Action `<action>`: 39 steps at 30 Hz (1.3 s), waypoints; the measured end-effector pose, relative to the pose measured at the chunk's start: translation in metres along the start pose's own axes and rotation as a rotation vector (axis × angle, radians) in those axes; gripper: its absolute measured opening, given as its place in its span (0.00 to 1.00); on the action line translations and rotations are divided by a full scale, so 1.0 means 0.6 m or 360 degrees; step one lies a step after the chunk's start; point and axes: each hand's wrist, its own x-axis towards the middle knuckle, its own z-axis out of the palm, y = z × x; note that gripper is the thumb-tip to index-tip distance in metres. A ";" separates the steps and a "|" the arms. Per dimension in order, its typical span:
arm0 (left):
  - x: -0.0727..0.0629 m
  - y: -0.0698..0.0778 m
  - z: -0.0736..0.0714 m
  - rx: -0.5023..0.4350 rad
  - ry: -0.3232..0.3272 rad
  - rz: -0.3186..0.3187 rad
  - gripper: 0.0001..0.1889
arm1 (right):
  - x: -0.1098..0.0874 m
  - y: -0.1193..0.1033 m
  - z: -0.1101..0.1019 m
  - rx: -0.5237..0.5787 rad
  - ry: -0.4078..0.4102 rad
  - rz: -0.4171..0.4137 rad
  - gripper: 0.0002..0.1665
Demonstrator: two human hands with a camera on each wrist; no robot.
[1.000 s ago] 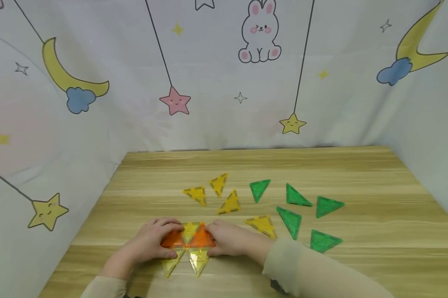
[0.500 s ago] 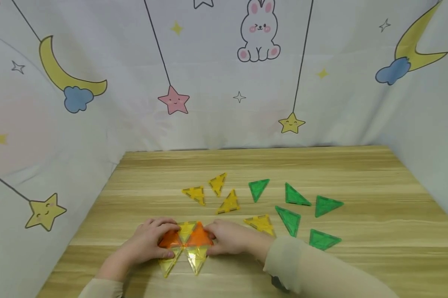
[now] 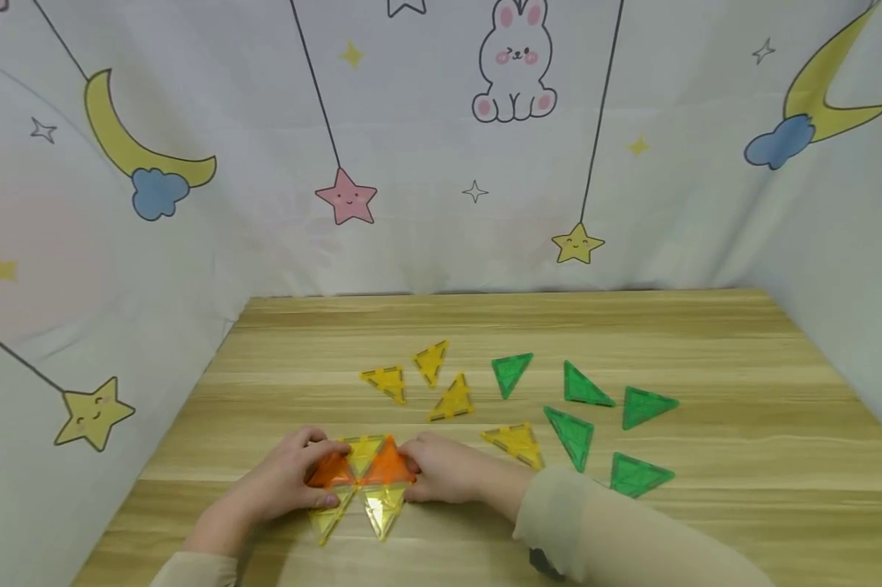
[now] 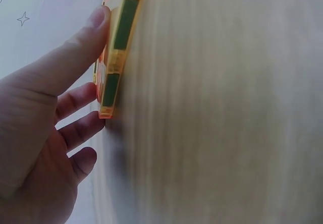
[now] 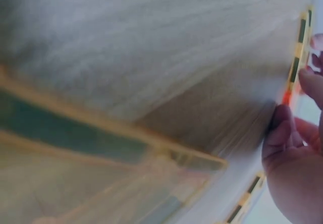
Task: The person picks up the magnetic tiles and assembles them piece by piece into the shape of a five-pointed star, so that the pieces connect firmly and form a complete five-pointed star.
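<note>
Five triangular magnetic tiles lie fanned round a common point near the table's front. Two are orange and three yellow. My left hand (image 3: pixel 290 481) grips the left orange tile (image 3: pixel 331 470), fingertips at its far side and thumb over the yellow tile (image 3: pixel 328 522) below it. My right hand (image 3: pixel 441 469) pinches the right orange tile (image 3: pixel 387 465) at its outer edge. Between the orange pieces sits the upper yellow tile (image 3: pixel 363 453); the lower right yellow tile (image 3: pixel 384 507) is beside my right thumb. In the left wrist view my thumb touches the upper face, with fingers at the edge.
Behind the group lie loose yellow tiles, such as one yellow triangle (image 3: pixel 453 399) and another (image 3: pixel 516 444) by my right forearm. Several green triangles, including one green tile (image 3: pixel 573 436), spread to the right. A printed cloth (image 3: pixel 412 261) borders the wooden table (image 3: pixel 742 350).
Both hands have slid the joined tiles a little to the left along the table. The loose yellow and green tiles stay where they were.
</note>
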 end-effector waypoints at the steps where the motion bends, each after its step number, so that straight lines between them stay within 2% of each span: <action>1: 0.000 -0.001 0.000 -0.0002 -0.0003 -0.0005 0.33 | 0.000 0.001 0.000 0.0000 0.0001 -0.0011 0.34; 7: -0.003 -0.003 -0.005 -0.0011 -0.0033 -0.0024 0.33 | -0.005 0.008 -0.007 0.0061 -0.0015 -0.0080 0.32; 16: -0.010 -0.009 -0.010 0.0041 -0.0046 -0.0023 0.34 | -0.030 0.044 -0.029 0.0253 0.0042 0.0002 0.33; 24: -0.016 -0.007 -0.021 0.0026 -0.0119 -0.0051 0.35 | -0.065 0.094 -0.054 0.0391 0.0131 0.0078 0.33; 28: -0.015 -0.007 -0.026 0.0036 -0.0137 -0.0068 0.35 | -0.089 0.117 -0.066 0.0373 0.0184 0.0121 0.32; 32: -0.009 -0.007 -0.030 0.0000 -0.0068 -0.0090 0.33 | -0.114 0.140 -0.077 0.0305 0.0207 0.0105 0.32; 36: 0.010 0.001 -0.033 -0.0080 0.0001 -0.0112 0.30 | -0.137 0.165 -0.084 0.0178 0.0203 0.0050 0.31; 39: 0.028 0.013 -0.034 -0.0113 0.0002 -0.0101 0.30 | -0.152 0.178 -0.088 0.0090 0.0215 0.0003 0.30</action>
